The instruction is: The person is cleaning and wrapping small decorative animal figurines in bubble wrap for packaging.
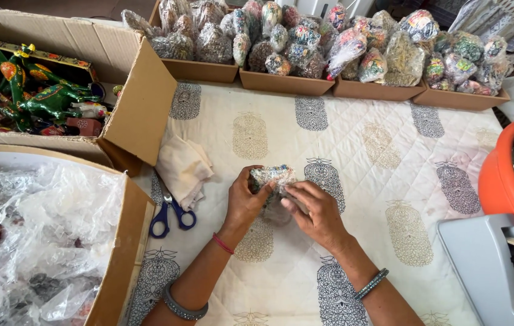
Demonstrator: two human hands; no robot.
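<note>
Quilted printed bench [353, 151] underneath; left hand [246, 202] and right hand [317, 211] closed around a half-wrapped figurine bundle [274, 181] at centre. Beside: blue scissors [172, 216], folded cloth [183, 169]. Beyond: trays of finished bundles [305, 42], unwrapped painted figures [39, 90] left.

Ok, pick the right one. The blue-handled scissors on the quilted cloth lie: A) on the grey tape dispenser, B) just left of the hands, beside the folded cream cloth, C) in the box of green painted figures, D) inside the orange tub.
B: the scissors lie on the quilted cloth left of the left hand, their blades tucked under the folded cream cloth, while both hands hold a small wrapped bundle.
</note>
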